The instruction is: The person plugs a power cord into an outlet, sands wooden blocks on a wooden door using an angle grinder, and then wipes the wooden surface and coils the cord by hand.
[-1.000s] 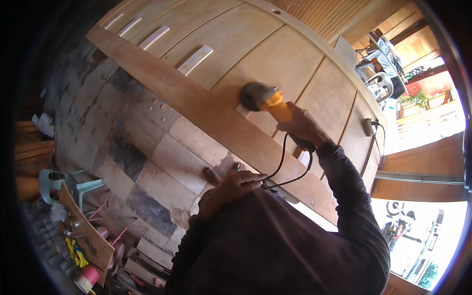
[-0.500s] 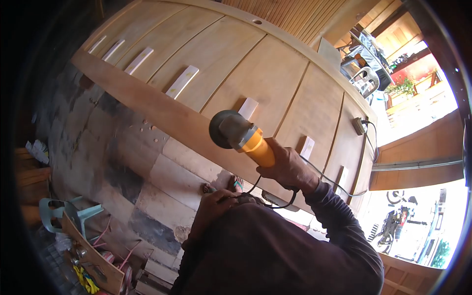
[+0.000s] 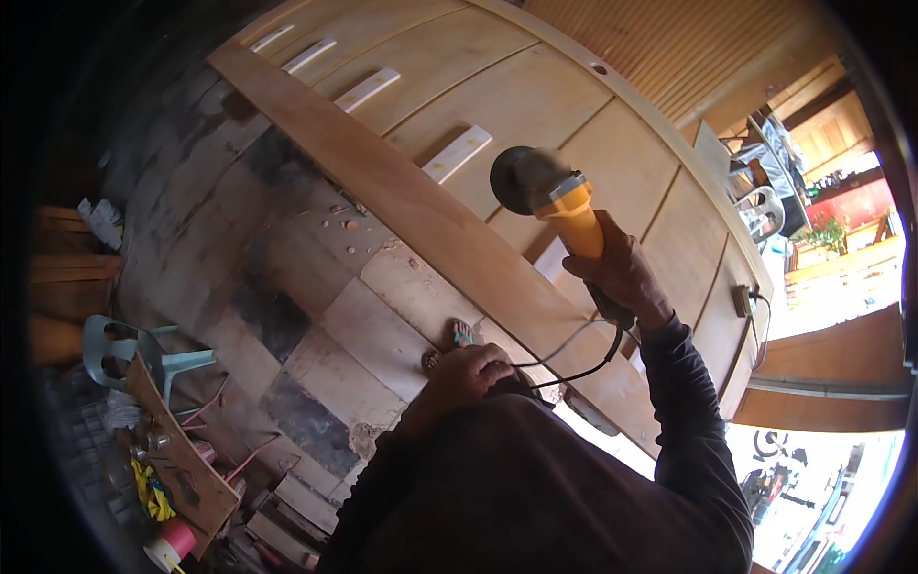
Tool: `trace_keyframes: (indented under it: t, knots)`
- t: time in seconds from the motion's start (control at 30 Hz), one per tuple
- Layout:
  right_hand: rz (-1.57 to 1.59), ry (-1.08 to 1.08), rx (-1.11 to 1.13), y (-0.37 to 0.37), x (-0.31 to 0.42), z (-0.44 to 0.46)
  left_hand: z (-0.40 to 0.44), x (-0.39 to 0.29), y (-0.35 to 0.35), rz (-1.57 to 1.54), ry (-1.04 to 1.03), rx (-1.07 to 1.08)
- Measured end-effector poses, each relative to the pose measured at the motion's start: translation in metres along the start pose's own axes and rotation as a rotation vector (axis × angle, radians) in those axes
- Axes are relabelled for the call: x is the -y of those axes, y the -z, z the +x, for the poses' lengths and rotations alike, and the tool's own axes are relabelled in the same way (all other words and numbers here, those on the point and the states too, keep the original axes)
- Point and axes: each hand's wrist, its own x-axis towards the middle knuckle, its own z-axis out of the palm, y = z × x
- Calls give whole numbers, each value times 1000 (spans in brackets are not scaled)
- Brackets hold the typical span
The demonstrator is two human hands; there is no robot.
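Fingers (image 3: 579,267) of the right hand (image 3: 631,277) wrapped a yellow power tool's body (image 3: 577,222), seemingly to aim its dark disc (image 3: 511,180) over wooden panels (image 3: 569,124), while the left hand (image 3: 461,376) curled near the cord (image 3: 608,361), its grip unclear.

The panel (image 3: 550,96) is smooth, matt wood, the tool (image 3: 578,215) yellow plastic, the sleeve (image 3: 686,392) matt cloth, the chair (image 3: 113,350) plastic, the floor (image 3: 378,325) rough.

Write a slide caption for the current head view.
Right hand grips a yellow power tool over a wooden panel bearing pale blocks.
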Motion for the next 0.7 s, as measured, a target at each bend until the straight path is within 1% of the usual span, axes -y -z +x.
trace_keyframes:
  t: [0.13,0.2,0.23,0.33,0.43,0.47,0.63,0.7]
  knots:
    - [-48,81,69,-22,2,40,17,4,21,68,-164,105]
    - [-115,76,112,-38,3,58,22,11,29,58,-172,29]
    - [-96,86,148,-44,4,67,27,13,35,60,-181,-13]
    - [-9,89,226,-60,14,85,38,21,52,100,-49,51]
    - [-41,75,294,-76,20,102,48,12,67,94,42,100]
    - [-36,100,293,-80,22,105,51,14,69,95,24,99]
    - [-46,66,319,-89,32,116,62,22,77,119,-109,71]
    - [-57,41,305,-86,38,118,65,18,87,113,-107,100]
